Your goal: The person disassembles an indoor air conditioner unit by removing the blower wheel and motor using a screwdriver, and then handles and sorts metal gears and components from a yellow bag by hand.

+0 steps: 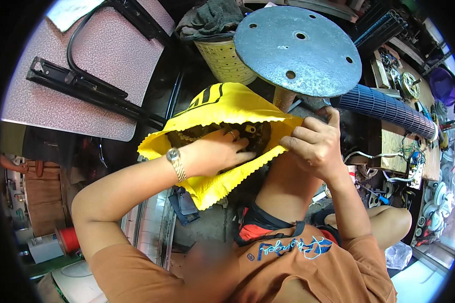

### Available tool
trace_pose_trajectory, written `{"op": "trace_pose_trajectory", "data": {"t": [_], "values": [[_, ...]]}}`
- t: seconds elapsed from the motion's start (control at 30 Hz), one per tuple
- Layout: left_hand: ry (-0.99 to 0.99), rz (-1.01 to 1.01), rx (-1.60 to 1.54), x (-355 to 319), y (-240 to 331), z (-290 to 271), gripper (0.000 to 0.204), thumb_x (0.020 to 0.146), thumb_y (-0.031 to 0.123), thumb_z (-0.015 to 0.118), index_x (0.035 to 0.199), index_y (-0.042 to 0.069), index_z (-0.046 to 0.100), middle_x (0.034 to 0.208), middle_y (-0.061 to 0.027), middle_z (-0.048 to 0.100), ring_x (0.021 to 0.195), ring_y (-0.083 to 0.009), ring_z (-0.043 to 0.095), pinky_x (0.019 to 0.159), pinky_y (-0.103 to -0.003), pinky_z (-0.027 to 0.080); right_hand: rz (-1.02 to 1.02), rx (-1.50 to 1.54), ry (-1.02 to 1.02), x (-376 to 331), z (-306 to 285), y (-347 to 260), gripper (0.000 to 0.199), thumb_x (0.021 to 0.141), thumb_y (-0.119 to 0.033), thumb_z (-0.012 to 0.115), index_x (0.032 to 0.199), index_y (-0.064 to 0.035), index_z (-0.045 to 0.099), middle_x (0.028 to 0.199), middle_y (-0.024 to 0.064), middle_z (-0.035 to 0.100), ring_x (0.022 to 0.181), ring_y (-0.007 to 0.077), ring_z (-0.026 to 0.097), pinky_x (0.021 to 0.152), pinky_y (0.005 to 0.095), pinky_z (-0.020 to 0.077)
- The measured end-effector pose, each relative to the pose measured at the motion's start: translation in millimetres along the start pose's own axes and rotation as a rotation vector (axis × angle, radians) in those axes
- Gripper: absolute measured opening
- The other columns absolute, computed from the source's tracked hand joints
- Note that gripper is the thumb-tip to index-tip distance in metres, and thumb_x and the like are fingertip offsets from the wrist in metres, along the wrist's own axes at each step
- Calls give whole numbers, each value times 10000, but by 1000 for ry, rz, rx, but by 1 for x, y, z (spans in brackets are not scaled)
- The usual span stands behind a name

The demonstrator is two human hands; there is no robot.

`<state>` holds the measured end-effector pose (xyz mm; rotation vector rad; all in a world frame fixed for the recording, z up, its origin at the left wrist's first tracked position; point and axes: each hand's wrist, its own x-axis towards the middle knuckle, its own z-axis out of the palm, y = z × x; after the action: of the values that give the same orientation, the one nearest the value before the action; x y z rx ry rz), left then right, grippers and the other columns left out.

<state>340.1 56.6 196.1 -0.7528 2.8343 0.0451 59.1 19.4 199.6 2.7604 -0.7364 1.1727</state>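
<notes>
A yellow bag [222, 108] with a zigzag-cut mouth rests open over my knees. My left hand [215, 151], with a metal watch on the wrist and a ring on one finger, reaches into the bag's mouth, fingers against dark metal parts [253, 134] inside. My right hand [316, 144] pinches the bag's right edge and holds the mouth apart. What the left fingers hold inside, if anything, is hidden by the bag and the hand.
A round grey metal disc [298, 48] with holes stands just beyond the bag. A perforated cream drum [225, 60] holds a rag. A blue cylindrical fan rotor [384, 108] lies right. A speckled tabletop [86, 65] with black metal frames is at the upper left.
</notes>
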Motion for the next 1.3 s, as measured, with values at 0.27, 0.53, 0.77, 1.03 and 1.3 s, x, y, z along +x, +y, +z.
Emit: {"op": "trace_pose_trajectory", "data": {"t": [0.27,0.53,0.77,1.03,1.3], "values": [[-75,-144,-201,66,-74,15,532,858,281,632,1367,130,607,1410,-140,597,1322,-311,543,1138,-406,405,41,-2,-10,-8,-5,7,218,617,-151,789,824,-175,726,719,-56,582,713,159,580,844,464,376],[46,-316,-44,50,-168,70,381,991,235,501,1342,148,619,1403,-98,616,1283,-297,572,1088,-422,452,16,54,-24,16,8,8,192,665,-169,805,847,-189,747,747,-45,575,772,177,625,905,473,401],[384,-446,-968,42,-123,78,320,986,142,559,1290,113,651,1201,-65,699,1114,-241,666,932,-337,535,5,51,-30,20,8,2,183,668,-163,801,842,-179,746,749,-41,572,779,177,628,897,475,407],[410,-348,-148,67,-95,53,229,944,312,625,1004,135,757,970,-67,756,902,-257,719,745,-347,553,-10,83,-66,9,14,-6,170,666,-172,804,821,-172,736,761,-57,569,815,159,610,874,538,406],[510,-353,-1468,38,-53,27,305,953,181,628,1242,103,684,1252,-124,695,1115,-290,668,948,-367,533,-30,107,-54,8,20,-3,126,750,-197,737,664,-157,654,702,-37,565,753,162,605,886,524,407]]}}
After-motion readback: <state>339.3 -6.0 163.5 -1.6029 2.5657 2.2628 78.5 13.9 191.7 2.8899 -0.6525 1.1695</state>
